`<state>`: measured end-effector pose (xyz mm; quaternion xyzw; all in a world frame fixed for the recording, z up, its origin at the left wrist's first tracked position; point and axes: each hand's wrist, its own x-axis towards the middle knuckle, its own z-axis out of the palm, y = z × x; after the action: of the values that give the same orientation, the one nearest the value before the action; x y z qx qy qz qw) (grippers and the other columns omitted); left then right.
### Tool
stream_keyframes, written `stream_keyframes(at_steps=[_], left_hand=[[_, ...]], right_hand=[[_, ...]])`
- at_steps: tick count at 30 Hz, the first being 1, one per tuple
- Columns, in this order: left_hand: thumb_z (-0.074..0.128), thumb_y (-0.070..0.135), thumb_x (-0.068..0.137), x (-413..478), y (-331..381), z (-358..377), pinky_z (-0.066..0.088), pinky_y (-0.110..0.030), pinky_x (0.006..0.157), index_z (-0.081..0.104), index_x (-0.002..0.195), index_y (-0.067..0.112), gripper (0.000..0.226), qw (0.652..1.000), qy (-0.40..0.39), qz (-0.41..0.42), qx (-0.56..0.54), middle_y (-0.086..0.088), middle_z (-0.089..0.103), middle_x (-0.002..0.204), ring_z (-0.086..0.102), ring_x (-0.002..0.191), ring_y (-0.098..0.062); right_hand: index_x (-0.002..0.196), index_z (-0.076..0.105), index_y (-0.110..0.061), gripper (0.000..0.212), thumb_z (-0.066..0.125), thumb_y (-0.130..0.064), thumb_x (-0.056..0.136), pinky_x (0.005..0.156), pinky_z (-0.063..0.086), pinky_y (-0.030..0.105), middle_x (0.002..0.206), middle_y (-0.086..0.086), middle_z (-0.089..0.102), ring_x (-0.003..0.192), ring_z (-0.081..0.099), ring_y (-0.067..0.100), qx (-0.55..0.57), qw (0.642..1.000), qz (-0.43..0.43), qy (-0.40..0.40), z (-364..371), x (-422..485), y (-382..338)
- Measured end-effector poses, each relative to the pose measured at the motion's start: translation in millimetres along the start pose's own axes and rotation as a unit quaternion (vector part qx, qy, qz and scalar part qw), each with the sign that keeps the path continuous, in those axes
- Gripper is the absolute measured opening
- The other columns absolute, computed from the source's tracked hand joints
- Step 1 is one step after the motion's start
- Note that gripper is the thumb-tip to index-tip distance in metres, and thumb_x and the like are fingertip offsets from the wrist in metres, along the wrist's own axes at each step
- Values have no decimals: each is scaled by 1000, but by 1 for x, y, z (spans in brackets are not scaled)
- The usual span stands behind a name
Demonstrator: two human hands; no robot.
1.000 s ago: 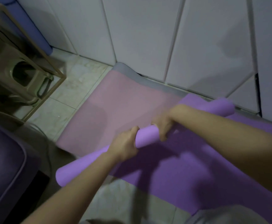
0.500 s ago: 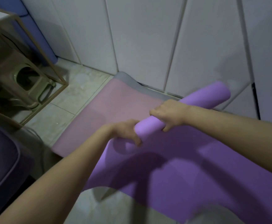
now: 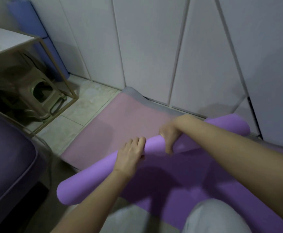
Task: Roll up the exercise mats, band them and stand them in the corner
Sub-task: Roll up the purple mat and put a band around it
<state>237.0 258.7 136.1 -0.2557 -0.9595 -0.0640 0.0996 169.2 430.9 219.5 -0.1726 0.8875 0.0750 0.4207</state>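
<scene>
At centre frame, your left hand [image 3: 130,155] and right hand [image 3: 169,134] sit side by side on the rolled part of the purple mat [image 3: 90,179], the fingers of both curled over it in a grip. The roll's long axis runs from lower left to upper right of the frame, crosswise to your forearms, and the left hand is lower in the frame. The flat remainder lies lower right, reaching your knees [image 3: 218,216], so the roll looks set to come toward you. Beyond it, a pink mat [image 3: 120,123] lies on the tiled floor [image 3: 73,115] by the white panelled wall [image 3: 154,47]. Upper left, a blue mat [image 3: 36,39] stands rolled in the corner behind a side table [image 3: 11,41] and stool [image 3: 41,98].
</scene>
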Motion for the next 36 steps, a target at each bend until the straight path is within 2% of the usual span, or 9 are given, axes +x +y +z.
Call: stream_keyframes(at_steps=[3, 6, 10, 12, 16, 23, 31, 34, 36], left_hand=[[80, 18, 53, -12, 6, -8, 38, -29, 57, 50, 100, 16, 55, 999, -17, -16, -31, -1, 57, 82, 56, 71, -26], [62, 26, 81, -13, 10, -14, 38, -35, 73, 46, 121, 15, 44, 989, -90, -70, -90, -3, 54, 109, 52, 98, -29], [70, 31, 73, -8, 20, -24, 37, -33, 67, 49, 111, 9, 48, 959, -136, -78, -236, -6, 60, 104, 53, 87, -30], [75, 28, 71, -5, 21, -27, 33, -29, 65, 51, 108, 10, 48, 944, -188, -60, -264, -6, 62, 103, 52, 84, -26], [79, 29, 70, -4, 30, -37, 41, -29, 74, 54, 112, 12, 52, 931, -254, -36, -260, -5, 63, 108, 57, 97, -26], [74, 29, 72, -22, 59, -42, 40, -30, 77, 46, 117, 14, 55, 956, -249, -25, -152, -6, 56, 118, 54, 105, -30], [66, 25, 76, -63, 88, -33, 35, -31, 85, 42, 122, 13, 52, 987, -130, -64, -63, -6, 50, 117, 49, 109, -27], [87, 37, 36, -80, 98, -28, 44, -25, 64, 53, 102, 19, 76, 994, -71, -67, -45, 1, 57, 85, 60, 76, -19], [86, 38, 14, -89, 103, -26, 42, -22, 57, 49, 98, 22, 93, 995, -57, -68, -54, 6, 54, 72, 57, 61, -14]], right_hand=[[100, 70, -15, 48, 81, -40, 60, 75, 56, 33, 93, 2, 70, 84, 67, 23, 1, 1000, 1, -4, 7, -12, -8], [114, 60, -15, 54, 76, -39, 69, 76, 47, 30, 106, 5, 65, 90, 60, 24, -84, 991, -5, 103, 18, -23, -14], [125, 46, -15, 60, 72, -35, 76, 84, 39, 32, 123, 5, 57, 110, 56, 26, -192, 948, -24, 254, 42, -43, -6], [126, 43, -14, 60, 71, -34, 77, 88, 37, 33, 125, 5, 54, 112, 53, 24, -203, 940, -24, 274, 56, -50, -2], [126, 42, -14, 60, 69, -37, 78, 87, 35, 34, 124, 4, 52, 112, 50, 24, -179, 938, -21, 295, 86, -66, 2], [121, 44, -9, 55, 68, -37, 79, 70, 31, 32, 120, 11, 58, 105, 56, 32, -121, 959, -1, 256, 107, -88, -8], [118, 57, -9, 59, 76, -42, 72, 78, 45, 30, 117, 12, 63, 103, 59, 30, -58, 988, 13, 140, 101, -96, -23], [114, 62, -10, 58, 78, -42, 68, 77, 48, 30, 113, 11, 65, 98, 62, 29, -36, 993, 17, 107, 102, -97, -27], [114, 62, -10, 59, 79, -42, 68, 77, 49, 30, 113, 10, 66, 97, 62, 28, -16, 996, 18, 84, 105, -99, -28]])
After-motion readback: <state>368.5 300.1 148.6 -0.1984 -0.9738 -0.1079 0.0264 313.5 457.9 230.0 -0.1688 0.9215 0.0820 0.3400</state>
